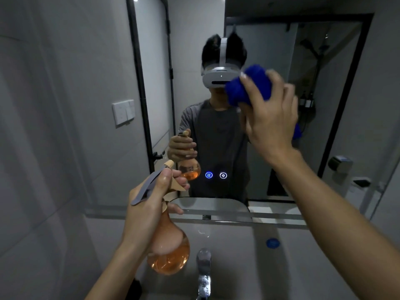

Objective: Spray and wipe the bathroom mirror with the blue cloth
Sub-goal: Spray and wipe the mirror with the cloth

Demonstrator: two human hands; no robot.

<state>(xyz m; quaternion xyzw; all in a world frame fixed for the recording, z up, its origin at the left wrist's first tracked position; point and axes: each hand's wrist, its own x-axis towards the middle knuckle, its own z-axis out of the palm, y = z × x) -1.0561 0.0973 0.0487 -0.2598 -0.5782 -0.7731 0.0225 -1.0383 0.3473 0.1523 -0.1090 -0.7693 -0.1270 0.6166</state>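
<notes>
Mirror (270,50): your right hand (272,118) grips the bunched blue cloth (249,85) against it; left hand (147,208) clutches the spray bottle (171,252). Bunched cloth may streak.

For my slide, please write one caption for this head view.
Right hand presses blue cloth on mirror; left hand holds spray bottle.

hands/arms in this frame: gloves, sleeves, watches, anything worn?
Nothing worn on either. The left hand and right hand are bare, no gloves, and no rings or watch show. Both forearms are uncovered right down to the frame edge, with no sleeve in direct view. In the mirror, the reflection shows a dark grey short-sleeved T-shirt.
</notes>
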